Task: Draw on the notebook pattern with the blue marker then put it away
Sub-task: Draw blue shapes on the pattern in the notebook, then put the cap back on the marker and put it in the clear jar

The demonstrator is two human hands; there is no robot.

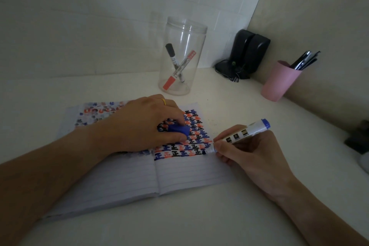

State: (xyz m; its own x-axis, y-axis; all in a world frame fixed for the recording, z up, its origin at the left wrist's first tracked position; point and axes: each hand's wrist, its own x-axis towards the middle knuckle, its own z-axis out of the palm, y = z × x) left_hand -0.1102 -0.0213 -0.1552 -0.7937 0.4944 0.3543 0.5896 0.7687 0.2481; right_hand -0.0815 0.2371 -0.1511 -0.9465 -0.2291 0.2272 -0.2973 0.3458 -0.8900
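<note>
While left hand [151, 124] pins notebook [179, 173], right hand [245, 152] tilts marker [245, 133].

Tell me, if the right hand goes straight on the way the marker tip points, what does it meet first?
Probably the left hand: the right hand aims the blue marker leftward along the notebook pattern's bottom row; depth is unclear.

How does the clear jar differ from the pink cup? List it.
The clear jar is see-through and taller; the pink cup is opaque and shorter.
The jar holds two markers, one black-capped and one red, crossed inside it; the cup holds several dark pens that stick out above its rim.
The jar stands behind the notebook; the cup stands further right, by the side wall.
Both are upright, open-topped and hold writing tools.
</note>
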